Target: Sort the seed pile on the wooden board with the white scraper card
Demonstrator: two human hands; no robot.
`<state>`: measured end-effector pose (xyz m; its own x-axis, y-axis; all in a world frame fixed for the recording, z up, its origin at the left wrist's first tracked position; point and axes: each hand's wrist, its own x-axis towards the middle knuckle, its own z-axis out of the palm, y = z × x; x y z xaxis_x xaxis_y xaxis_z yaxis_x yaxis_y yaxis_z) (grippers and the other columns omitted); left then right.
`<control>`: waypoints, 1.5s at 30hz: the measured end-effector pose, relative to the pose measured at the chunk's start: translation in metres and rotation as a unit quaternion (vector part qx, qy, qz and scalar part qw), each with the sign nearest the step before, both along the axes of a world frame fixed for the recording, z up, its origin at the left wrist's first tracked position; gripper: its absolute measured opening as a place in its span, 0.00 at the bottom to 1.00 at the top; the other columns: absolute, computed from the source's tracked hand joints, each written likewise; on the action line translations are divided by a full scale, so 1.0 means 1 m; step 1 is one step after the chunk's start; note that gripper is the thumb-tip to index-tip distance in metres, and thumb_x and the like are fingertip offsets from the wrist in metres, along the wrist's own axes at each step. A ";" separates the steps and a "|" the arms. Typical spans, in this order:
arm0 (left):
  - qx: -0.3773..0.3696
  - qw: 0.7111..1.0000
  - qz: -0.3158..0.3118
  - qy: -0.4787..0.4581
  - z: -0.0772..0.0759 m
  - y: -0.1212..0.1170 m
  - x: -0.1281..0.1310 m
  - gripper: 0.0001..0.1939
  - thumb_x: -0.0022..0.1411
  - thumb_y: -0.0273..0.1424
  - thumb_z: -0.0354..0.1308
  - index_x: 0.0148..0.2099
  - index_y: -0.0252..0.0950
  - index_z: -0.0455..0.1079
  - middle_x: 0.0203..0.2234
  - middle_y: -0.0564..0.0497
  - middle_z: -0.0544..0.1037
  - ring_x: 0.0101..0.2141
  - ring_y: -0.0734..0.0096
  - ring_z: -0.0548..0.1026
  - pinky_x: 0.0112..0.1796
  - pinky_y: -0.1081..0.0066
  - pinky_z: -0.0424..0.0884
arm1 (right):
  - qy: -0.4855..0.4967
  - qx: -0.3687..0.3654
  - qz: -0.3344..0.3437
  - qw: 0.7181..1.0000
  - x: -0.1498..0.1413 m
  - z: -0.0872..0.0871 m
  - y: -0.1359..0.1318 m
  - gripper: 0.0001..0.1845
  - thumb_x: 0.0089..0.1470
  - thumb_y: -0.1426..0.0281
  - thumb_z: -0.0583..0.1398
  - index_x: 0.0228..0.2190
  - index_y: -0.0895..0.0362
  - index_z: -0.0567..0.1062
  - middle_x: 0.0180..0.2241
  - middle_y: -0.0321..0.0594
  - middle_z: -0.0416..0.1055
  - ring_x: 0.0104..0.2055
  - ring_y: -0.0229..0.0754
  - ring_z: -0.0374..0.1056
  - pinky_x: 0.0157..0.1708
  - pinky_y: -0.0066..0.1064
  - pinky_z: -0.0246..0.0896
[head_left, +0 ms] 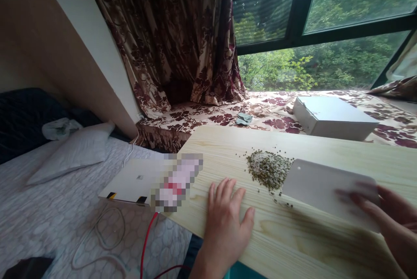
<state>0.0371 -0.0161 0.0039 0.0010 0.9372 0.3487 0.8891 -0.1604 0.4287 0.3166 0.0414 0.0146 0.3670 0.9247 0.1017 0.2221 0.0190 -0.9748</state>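
The right hand (386, 214) grips the translucent scraper (321, 183) beside the grain pile (267, 168), nearer the tabletop's (221, 148) far edge; the left hand (228, 214), fingers slightly apart, rests by the near edge. A low, level blade should limit scatter.

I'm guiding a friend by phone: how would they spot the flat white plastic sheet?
On the pale wood-grain tabletop, find the green-and-white grain heap. Right of it, the right hand holds the sheet. Unlike its neighbours, it's translucent.
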 end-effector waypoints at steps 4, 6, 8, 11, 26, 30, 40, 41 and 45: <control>0.015 1.000 0.004 0.001 0.000 0.002 -0.002 0.16 0.58 0.33 0.53 0.50 0.42 0.68 0.52 0.47 0.70 0.55 0.56 0.63 0.58 0.47 0.54 | 0.037 -0.055 0.007 0.998 -0.015 0.023 -0.004 0.22 0.34 0.60 0.63 0.35 0.51 0.75 0.34 0.43 0.78 0.46 0.52 0.72 0.50 0.36 0.65; 0.015 1.000 0.003 0.002 0.000 0.003 -0.002 0.15 0.58 0.34 0.53 0.49 0.43 0.69 0.52 0.48 0.70 0.55 0.57 0.63 0.58 0.48 0.54 | 0.037 -0.035 0.015 0.999 -0.018 0.026 -0.004 0.21 0.35 0.60 0.63 0.36 0.52 0.74 0.33 0.42 0.78 0.44 0.52 0.72 0.50 0.39 0.65; 0.016 1.000 0.001 0.004 0.000 0.004 -0.003 0.15 0.59 0.34 0.53 0.49 0.42 0.69 0.52 0.48 0.70 0.55 0.58 0.64 0.58 0.49 0.54 | 0.030 -0.004 0.031 0.999 -0.018 0.025 -0.003 0.18 0.38 0.62 0.62 0.35 0.52 0.73 0.32 0.40 0.78 0.43 0.51 0.73 0.47 0.40 0.67; 0.023 1.000 0.000 0.010 -0.001 0.006 -0.004 0.15 0.59 0.34 0.53 0.48 0.42 0.69 0.51 0.49 0.71 0.54 0.59 0.64 0.57 0.51 0.55 | 0.026 0.028 0.052 0.998 -0.017 0.021 -0.001 0.15 0.40 0.64 0.61 0.35 0.51 0.73 0.30 0.39 0.78 0.40 0.49 0.74 0.41 0.38 0.70; 0.039 0.999 -0.011 0.034 -0.006 0.014 -0.010 0.14 0.59 0.34 0.53 0.46 0.40 0.70 0.49 0.47 0.72 0.52 0.62 0.66 0.55 0.56 0.58 | 0.055 0.057 0.096 0.992 -0.016 0.015 0.004 0.15 0.42 0.66 0.61 0.36 0.56 0.73 0.35 0.42 0.78 0.37 0.45 0.74 0.36 0.32 0.68; 0.047 0.998 -0.015 0.036 -0.007 0.015 -0.011 0.13 0.59 0.34 0.53 0.46 0.40 0.70 0.49 0.47 0.72 0.52 0.62 0.67 0.54 0.56 0.59 | 0.065 0.046 0.097 0.992 -0.018 0.017 0.003 0.16 0.42 0.66 0.60 0.36 0.56 0.72 0.33 0.42 0.78 0.35 0.44 0.73 0.33 0.31 0.67; 0.067 0.997 -0.022 0.033 -0.011 0.016 -0.013 0.13 0.58 0.35 0.53 0.45 0.41 0.70 0.48 0.48 0.73 0.50 0.61 0.67 0.53 0.54 0.61 | 0.070 0.044 0.091 0.992 -0.019 0.021 -0.001 0.17 0.41 0.67 0.61 0.37 0.57 0.73 0.32 0.42 0.78 0.32 0.44 0.73 0.28 0.30 0.66; 0.069 0.997 -0.021 0.032 -0.011 0.016 -0.013 0.13 0.58 0.34 0.53 0.45 0.41 0.70 0.48 0.48 0.73 0.50 0.61 0.68 0.53 0.55 0.61 | 0.073 0.042 0.085 0.993 -0.018 0.020 0.000 0.17 0.41 0.67 0.60 0.37 0.57 0.73 0.32 0.42 0.78 0.32 0.43 0.73 0.28 0.29 0.66; 0.074 0.997 -0.021 0.029 -0.012 0.016 -0.013 0.13 0.58 0.34 0.54 0.45 0.41 0.71 0.48 0.48 0.73 0.50 0.61 0.68 0.53 0.55 0.61 | 0.088 0.036 0.079 0.992 -0.017 0.019 0.001 0.18 0.41 0.67 0.60 0.38 0.56 0.73 0.32 0.42 0.78 0.32 0.43 0.73 0.27 0.29 0.65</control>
